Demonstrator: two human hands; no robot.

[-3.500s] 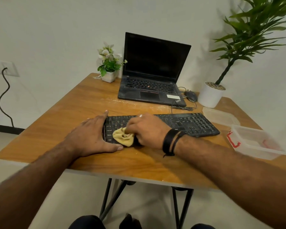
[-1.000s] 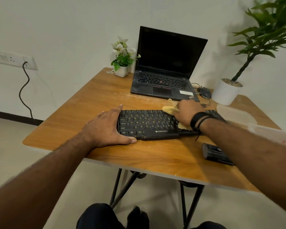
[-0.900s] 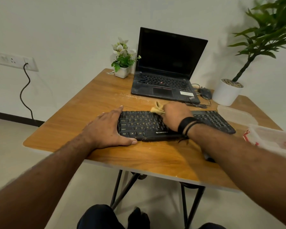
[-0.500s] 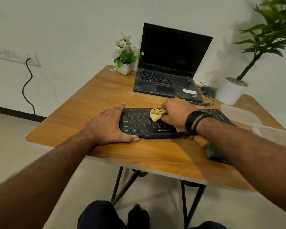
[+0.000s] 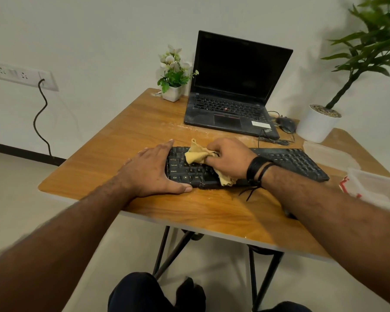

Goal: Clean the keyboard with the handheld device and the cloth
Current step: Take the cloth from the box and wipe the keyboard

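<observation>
Wiping the left end of the keyboard with the cloth

Our right hand (image 5: 229, 162) has its fingers curled round the one yellow cloth (image 5: 197, 155), pressing it on the single black keyboard (image 5: 291, 159) near the table's (image 5: 122, 140) front edge; our left hand (image 5: 152, 172) lies flat, fingers straight, bracing its left end. Pushing too hard could slide the keyboard or snag a keycap, we judge. We count one laptop (image 5: 232, 104) and two potted plants; no handheld device shows.

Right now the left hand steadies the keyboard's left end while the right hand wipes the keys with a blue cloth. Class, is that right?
One detail is wrong: the cloth is yellow, not blue. The head view shows the left hand steadying the keyboard while the right hand wipes.
</observation>
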